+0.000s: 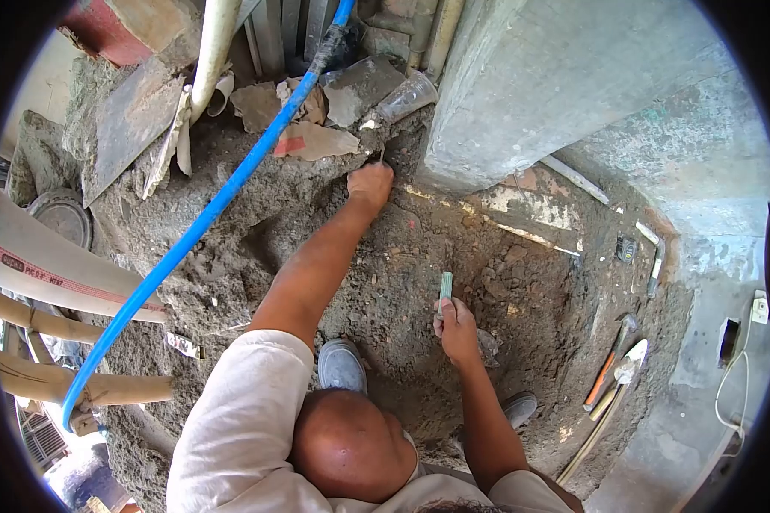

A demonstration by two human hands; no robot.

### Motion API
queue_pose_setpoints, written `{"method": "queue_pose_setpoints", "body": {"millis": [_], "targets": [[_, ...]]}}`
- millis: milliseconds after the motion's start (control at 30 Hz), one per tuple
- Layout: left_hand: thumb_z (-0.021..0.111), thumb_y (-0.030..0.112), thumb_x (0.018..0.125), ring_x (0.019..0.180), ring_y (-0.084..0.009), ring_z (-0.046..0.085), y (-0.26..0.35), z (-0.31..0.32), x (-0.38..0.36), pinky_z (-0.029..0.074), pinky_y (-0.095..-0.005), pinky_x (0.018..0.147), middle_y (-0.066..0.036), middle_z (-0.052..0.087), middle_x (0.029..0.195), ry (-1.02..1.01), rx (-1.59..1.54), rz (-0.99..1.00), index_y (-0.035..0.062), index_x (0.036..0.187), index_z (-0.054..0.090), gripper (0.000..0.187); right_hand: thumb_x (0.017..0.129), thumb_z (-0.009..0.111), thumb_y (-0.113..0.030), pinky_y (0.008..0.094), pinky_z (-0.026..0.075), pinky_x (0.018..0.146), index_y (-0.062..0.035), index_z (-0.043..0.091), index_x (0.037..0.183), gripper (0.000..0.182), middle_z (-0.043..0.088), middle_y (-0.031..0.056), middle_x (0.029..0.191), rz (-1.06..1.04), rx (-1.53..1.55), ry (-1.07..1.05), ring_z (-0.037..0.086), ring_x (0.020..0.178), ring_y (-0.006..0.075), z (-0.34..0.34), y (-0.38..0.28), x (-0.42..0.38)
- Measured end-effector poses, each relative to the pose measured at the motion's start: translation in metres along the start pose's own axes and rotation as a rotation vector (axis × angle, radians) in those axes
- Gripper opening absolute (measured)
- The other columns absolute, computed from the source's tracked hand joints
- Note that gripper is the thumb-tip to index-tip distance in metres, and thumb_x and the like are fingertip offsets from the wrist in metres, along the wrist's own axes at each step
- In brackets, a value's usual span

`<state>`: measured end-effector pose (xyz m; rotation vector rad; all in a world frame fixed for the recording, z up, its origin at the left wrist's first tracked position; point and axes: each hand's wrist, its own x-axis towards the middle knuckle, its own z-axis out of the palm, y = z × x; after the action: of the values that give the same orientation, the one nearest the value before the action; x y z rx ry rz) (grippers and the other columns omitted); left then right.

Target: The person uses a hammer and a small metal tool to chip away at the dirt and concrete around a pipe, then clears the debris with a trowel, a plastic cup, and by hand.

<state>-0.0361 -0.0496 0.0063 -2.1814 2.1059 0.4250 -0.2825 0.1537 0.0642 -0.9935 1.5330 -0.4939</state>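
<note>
My left hand [370, 184] is stretched far forward to the dirt [402, 239] beside the base of a concrete column [488, 103]. Its fingers are closed around something thin that I cannot make out. Close to my right knee side, my right hand [457, 332] grips a short pale-green ribbed piece [446, 286], upright between thumb and fingers; it may be wound with string. Just beyond my left hand lie broken stone slabs [316, 141] and a clear plastic cup [407, 97] on its side.
A blue hose [205, 218] crosses the left side above a large pale pipe [68, 265]. On the right lie a hammer [607, 368] with an orange handle, a trowel [630, 363], a tape measure [626, 249] and a bent white pipe [656, 256]. The ground is uneven.
</note>
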Motion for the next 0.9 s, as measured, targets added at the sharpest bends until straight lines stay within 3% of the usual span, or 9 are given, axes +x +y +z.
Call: {"method": "queue_pose_setpoints", "body": {"millis": [133, 300, 400, 533, 633, 733, 900], "targets": [[0.046, 0.018, 0.091, 0.095, -0.0313, 0.067, -0.001, 0.005, 0.011, 0.055, -0.0412, 0.079, -0.014, 0.069, 0.101, -0.030, -0.031, -0.029, 0.0071, 0.095, 0.070, 0.027, 0.098, 0.043, -0.034, 0.0278, 0.040, 0.050, 0.0010, 0.056, 0.092, 0.038, 0.054, 0.0031, 0.061, -0.045, -0.003, 0.018, 0.050, 0.051, 0.0108, -0.002, -0.002, 0.001], [0.047, 0.020, 0.093, 0.099, -0.0314, 0.066, 0.007, -0.005, 0.014, 0.055, -0.0400, 0.079, -0.014, 0.067, 0.108, -0.068, -0.162, -0.199, 0.0063, 0.099, 0.070, 0.027, 0.098, 0.044, -0.034, 0.0278, 0.040, 0.050, 0.0010, 0.056, 0.092, 0.037, 0.053, 0.0029, 0.061, -0.037, 0.020, 0.031, 0.050, 0.051, 0.0108, -0.002, -0.010, -0.004], [0.051, 0.016, 0.091, 0.099, -0.0308, 0.066, 0.011, -0.012, 0.016, 0.055, -0.0398, 0.079, -0.013, 0.067, 0.109, -0.127, 0.011, -0.138, 0.0062, 0.101, 0.070, 0.023, 0.098, 0.044, -0.034, 0.0277, 0.040, 0.051, 0.0009, 0.056, 0.092, 0.038, 0.054, 0.0024, 0.062, -0.072, -0.019, 0.032, 0.050, 0.052, 0.0106, -0.003, -0.008, -0.004], [0.056, 0.013, 0.088, 0.099, -0.0308, 0.066, 0.013, -0.018, 0.009, 0.056, -0.0403, 0.079, -0.013, 0.067, 0.109, -0.126, -0.093, -0.235, 0.0074, 0.104, 0.070, 0.022, 0.098, 0.044, -0.035, 0.0273, 0.041, 0.051, 0.0003, 0.056, 0.093, 0.038, 0.054, 0.0019, 0.063, -0.036, 0.023, 0.013, 0.050, 0.053, 0.0105, -0.001, -0.012, -0.012], [0.057, 0.014, 0.087, 0.100, -0.0313, 0.066, 0.013, -0.042, -0.029, 0.056, -0.0409, 0.079, -0.014, 0.067, 0.107, -0.066, -0.069, -0.120, 0.0052, 0.103, 0.069, 0.022, 0.097, 0.045, -0.035, 0.0273, 0.041, 0.052, 0.0001, 0.056, 0.093, 0.037, 0.054, 0.0020, 0.063, -0.018, 0.032, 0.020, 0.051, 0.053, 0.0104, 0.003, -0.007, -0.014], [0.056, 0.015, 0.086, 0.095, -0.0318, 0.067, 0.008, -0.056, -0.069, 0.056, -0.0425, 0.077, -0.018, 0.068, 0.101, -0.064, -0.072, -0.066, 0.0021, 0.097, 0.068, 0.021, 0.097, 0.046, -0.035, 0.0272, 0.042, 0.052, 0.0004, 0.056, 0.093, 0.037, 0.055, 0.0024, 0.063, -0.039, 0.037, 0.022, 0.052, 0.054, 0.0104, 0.003, -0.005, -0.014], [0.056, 0.020, 0.083, 0.074, -0.0398, 0.066, 0.014, -0.066, -0.152, 0.055, -0.0463, 0.069, -0.024, 0.066, 0.079, 0.096, -0.231, -0.179, -0.0013, 0.086, 0.064, 0.022, 0.097, 0.048, -0.028, 0.0279, 0.045, 0.053, 0.0013, 0.055, 0.098, 0.030, 0.059, 0.0042, 0.069, -0.060, 0.023, 0.054, 0.055, 0.055, 0.0104, 0.005, 0.001, -0.005]]}}
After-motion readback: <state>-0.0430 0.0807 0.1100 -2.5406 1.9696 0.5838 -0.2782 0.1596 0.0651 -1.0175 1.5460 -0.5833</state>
